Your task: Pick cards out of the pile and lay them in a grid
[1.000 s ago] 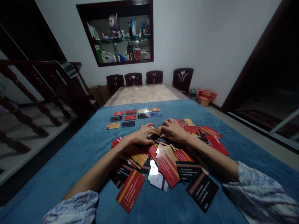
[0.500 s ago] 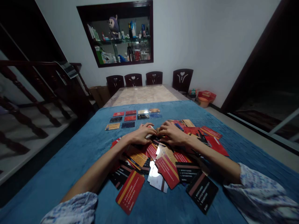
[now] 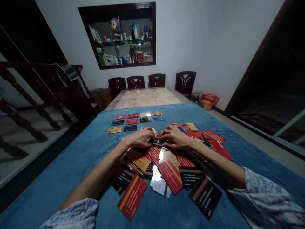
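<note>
A loose heap of plastic cards, red, black, gold and white, lies in front of me on a blue cloth (image 3: 78, 165). My left hand (image 3: 142, 137) rests over the heap's far left side, fingers curled at the left edge of a black card (image 3: 157, 142). My right hand (image 3: 175, 136) has its fingers bent at that card's right edge. Nearer to me are a red card with a gold stripe (image 3: 132, 197), a white card (image 3: 161, 185) and another black card (image 3: 206, 197). My palms and forearms hide part of the heap.
Beyond my left hand, several cards lie apart in rows, among them a gold card (image 3: 114, 130) and a dark blue card (image 3: 130, 128). The bare marble tabletop (image 3: 145, 96) shows past the cloth. Dark wooden chairs (image 3: 186, 82) stand at the far end.
My left hand has shifted slightly left, and the white card by its fingers shows less. A black card now shows between my hands. The rows of cards have not changed.
</note>
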Tool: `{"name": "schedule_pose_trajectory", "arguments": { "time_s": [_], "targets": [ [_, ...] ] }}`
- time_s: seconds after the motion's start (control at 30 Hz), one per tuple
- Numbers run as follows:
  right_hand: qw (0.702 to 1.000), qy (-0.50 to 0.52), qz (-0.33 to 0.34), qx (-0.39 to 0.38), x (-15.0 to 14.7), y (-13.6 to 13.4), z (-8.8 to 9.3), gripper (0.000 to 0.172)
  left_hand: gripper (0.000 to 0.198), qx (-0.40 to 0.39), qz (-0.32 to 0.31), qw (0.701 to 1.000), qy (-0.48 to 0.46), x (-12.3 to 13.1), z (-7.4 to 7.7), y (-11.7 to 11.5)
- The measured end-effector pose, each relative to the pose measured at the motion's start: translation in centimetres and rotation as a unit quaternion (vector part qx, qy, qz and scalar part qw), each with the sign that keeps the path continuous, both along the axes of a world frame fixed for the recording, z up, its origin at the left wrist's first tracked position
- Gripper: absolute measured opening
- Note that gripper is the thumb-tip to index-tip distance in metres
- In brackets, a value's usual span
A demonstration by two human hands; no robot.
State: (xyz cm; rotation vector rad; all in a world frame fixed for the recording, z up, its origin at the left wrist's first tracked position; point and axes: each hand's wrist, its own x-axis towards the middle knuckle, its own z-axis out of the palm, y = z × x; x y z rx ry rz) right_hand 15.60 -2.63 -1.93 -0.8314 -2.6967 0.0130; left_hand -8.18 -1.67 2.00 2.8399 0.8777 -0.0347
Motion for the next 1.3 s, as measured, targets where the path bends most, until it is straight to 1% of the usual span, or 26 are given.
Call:
{"name": "schedule_pose_trajectory", "arguments": {
  "time_s": [0.13, 0.23, 0.4, 0.5, 0.63, 0.77, 0.9, 1.07, 1.17, 1.3],
  "targets": [
    [1.000, 0.006, 0.013, -0.017, -0.1, -0.2, 0.1, 0.036, 0.009, 0.005, -0.005, 1.000, -0.009, -0.1, 0.2, 0.0],
    [1.000, 0.006, 0.017, -0.021, -0.1, -0.4, 0.3, 0.038, 0.010, -0.011, -0.007, 1.000, -0.025, -0.3, 0.2, 0.3],
    [1.000, 0.005, 0.026, -0.008, -0.1, -0.5, 0.7, 0.029, 0.013, -0.038, 0.027, 0.997, -0.054, -0.8, 0.1, 0.6],
    [0.999, 0.006, 0.030, 0.033, -0.3, -0.4, 0.7, 0.027, 0.016, -0.040, 0.043, 0.996, -0.060, -1.0, 0.3, 0.7],
    [0.994, 0.018, -0.010, 0.112, -0.4, -0.1, 0.3, 0.031, 0.018, -0.023, 0.050, 0.996, -0.076, -1.1, 0.7, 0.6],
    [0.988, 0.038, -0.026, 0.146, -0.2, 0.3, -0.2, 0.028, 0.023, -0.004, 0.054, 0.994, -0.092, -1.0, 0.8, 0.7],
    [0.986, 0.066, -0.057, 0.140, -0.1, 0.5, -0.4, 0.028, 0.033, -0.007, 0.046, 0.991, -0.125, -1.0, 0.6, 0.9],
    [0.986, 0.095, -0.081, 0.108, -0.2, 0.4, -0.6, 0.025, 0.036, -0.026, 0.041, 0.984, -0.172, -1.2, 0.2, 1.2],
    [0.986, 0.091, -0.097, 0.100, -0.3, 0.5, -0.8, 0.024, 0.039, -0.018, 0.048, 0.982, -0.184, -1.3, -0.2, 1.4],
    [0.987, 0.064, -0.109, 0.101, -0.5, 0.6, -1.2, 0.027, 0.037, 0.002, 0.057, 0.983, -0.172, -1.3, -0.6, 1.4]
  ]
}}
